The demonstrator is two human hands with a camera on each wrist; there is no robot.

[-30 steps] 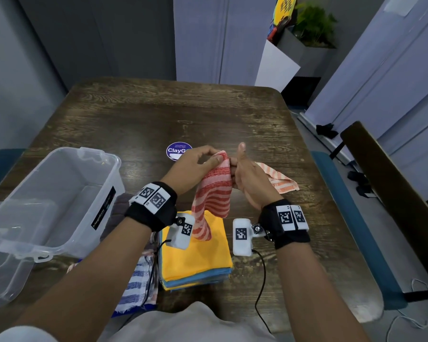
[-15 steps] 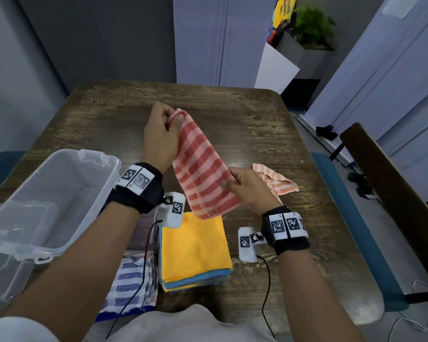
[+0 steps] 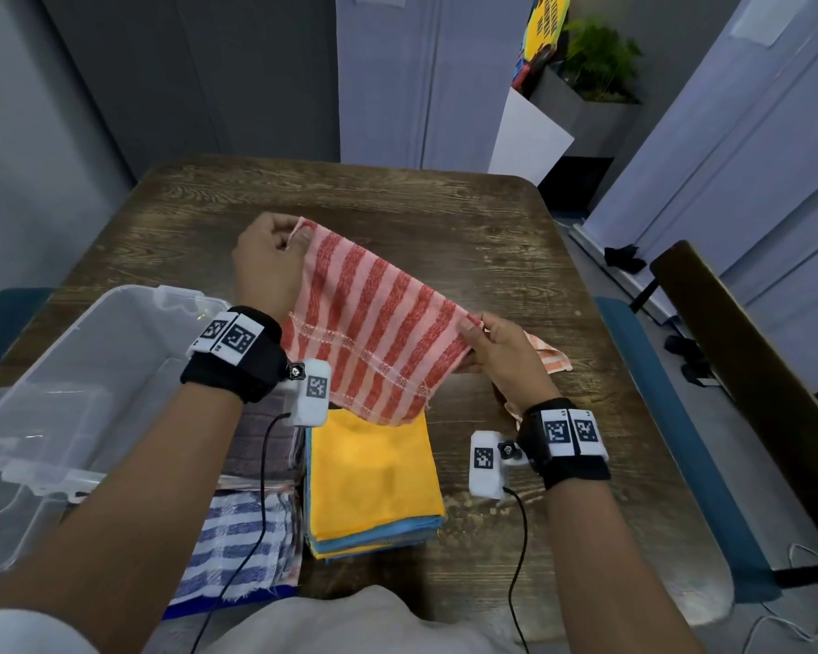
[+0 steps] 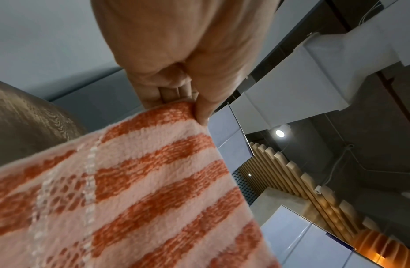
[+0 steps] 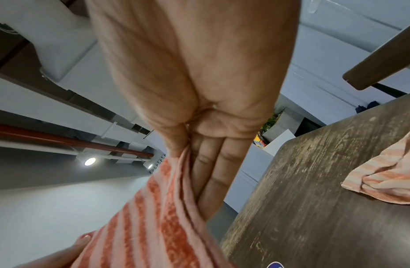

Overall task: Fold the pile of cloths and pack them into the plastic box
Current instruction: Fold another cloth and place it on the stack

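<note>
Two piles lie closest to the person, at the near edge of the wooden table (image 3: 397, 205). One is a neat stack of folded cloths (image 3: 374, 479), yellow on top with blue and yellow layers showing below. Just to its left is a looser heap, with a blue-and-white striped cloth (image 3: 242, 545) in front and a brownish cloth (image 3: 260, 441) behind it. Left of that heap stands the clear plastic box (image 3: 114, 351), open at the top.

Over the far edge of the stack hangs the lower corner of a red-striped cloth (image 3: 374, 323). It is held up in the air and spread flat between both hands; whether that corner brushes the stack I cannot tell. The right hand (image 3: 501, 351) is the nearer and lower one, its thumb pressing the cloth's right corner against fairly straight fingers in a firm pinch. The left hand (image 3: 268, 262) is raised farther out over the table, fingers curled in and thumb clamping the opposite, upper corner. The cloth runs taut on a slant from one hand to the other. Each wrist wears a black band (image 3: 237, 356) with printed square markers, and a small white camera (image 3: 310, 394) with a cable hangs below it.

Just beyond the right hand a paler orange-striped cloth (image 3: 551, 358) lies crumpled on the tabletop. Right of the table stands a dark chair back (image 3: 752, 370). Past the far end, by the wall panels, is a green plant (image 3: 596, 59) in a grey planter.
</note>
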